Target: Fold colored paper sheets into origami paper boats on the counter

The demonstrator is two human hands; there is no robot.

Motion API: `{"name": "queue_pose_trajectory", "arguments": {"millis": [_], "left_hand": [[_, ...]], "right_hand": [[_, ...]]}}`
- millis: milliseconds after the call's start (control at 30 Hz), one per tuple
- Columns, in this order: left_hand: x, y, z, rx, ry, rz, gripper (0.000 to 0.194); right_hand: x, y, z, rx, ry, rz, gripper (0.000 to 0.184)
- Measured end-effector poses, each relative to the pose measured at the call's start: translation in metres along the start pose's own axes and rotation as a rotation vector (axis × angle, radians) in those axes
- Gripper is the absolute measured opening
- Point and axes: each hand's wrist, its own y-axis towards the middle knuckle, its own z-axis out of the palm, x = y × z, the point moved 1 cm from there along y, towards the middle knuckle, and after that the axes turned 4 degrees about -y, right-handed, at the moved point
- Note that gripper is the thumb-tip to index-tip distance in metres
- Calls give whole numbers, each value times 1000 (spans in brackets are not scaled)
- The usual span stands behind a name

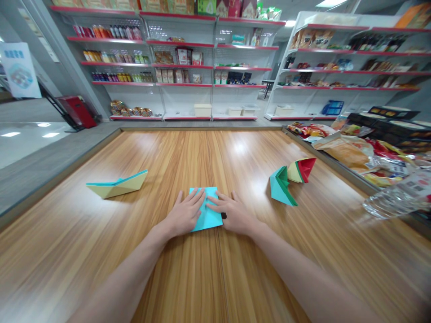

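A folded sheet of light-blue paper point(208, 219) lies flat on the wooden table point(182, 157) in front of me. Over its left side rests my left hand point(186, 213), fingers stretched out across the paper. My right hand point(234, 211) lies on its right edge with the fingers spread and their tips on the sheet. Parts of the paper are hidden under both hands. To the left stands a yellow and blue paper boat point(117, 186). On the right are a blue and green folded paper piece point(282, 187) and, just behind it, a yellow and red one point(302, 170).
A clear plastic bottle point(393, 199) lies at the table's right edge. Beyond that edge are packaged snacks point(350, 152) and stacked black boxes point(393, 123). Shelves with goods point(182, 63) stand behind the table. A red case point(77, 111) is on the floor at the left.
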Motion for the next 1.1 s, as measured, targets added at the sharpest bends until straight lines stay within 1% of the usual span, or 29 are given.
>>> {"name": "queue_pose_trajectory", "arguments": {"millis": [100, 167, 233, 300, 367, 433, 500, 600, 767, 833, 900, 967, 1033, 1100], "left_hand": [[3, -6, -10, 58, -47, 111, 64], [6, -8, -16, 77, -80, 150, 66], [9, -10, -20, 76, -99, 149, 60], [11, -10, -22, 61, -115, 119, 50], [12, -9, -22, 43, -141, 86, 42], [12, -8, -22, 25, -170, 68, 40], [13, -7, -21, 13, -187, 65, 39], [15, -6, -19, 4, -202, 68, 33], [17, -6, -18, 2, -218, 121, 28], [17, -7, -18, 18, -232, 151, 27], [16, -7, -18, 33, -241, 170, 25], [15, -7, -19, 40, -243, 180, 23], [15, -8, -20, 41, -242, 182, 22], [14, -8, -21, 41, -240, 182, 22]], "right_hand": [[-11, 2, -1, -25, -17, 61, 63], [-16, 2, 0, -30, -17, 70, 61], [-18, 1, 0, -45, -12, 68, 60], [-18, 0, 0, -68, -8, 46, 57], [-16, -1, 0, -98, -10, -12, 47], [-12, -1, 0, -112, -7, -113, 35], [-10, 0, 2, -108, 18, -218, 29], [-10, 1, 6, -106, 63, -306, 28], [-10, 1, 10, -154, 153, -354, 31], [-11, 1, 10, -171, 200, -346, 34], [-14, 2, 9, -197, 230, -302, 39], [-20, 2, 8, -236, 242, -207, 42], [-25, 2, 6, -277, 238, -107, 40], [-28, 1, 4, -302, 202, -69, 37]]}}
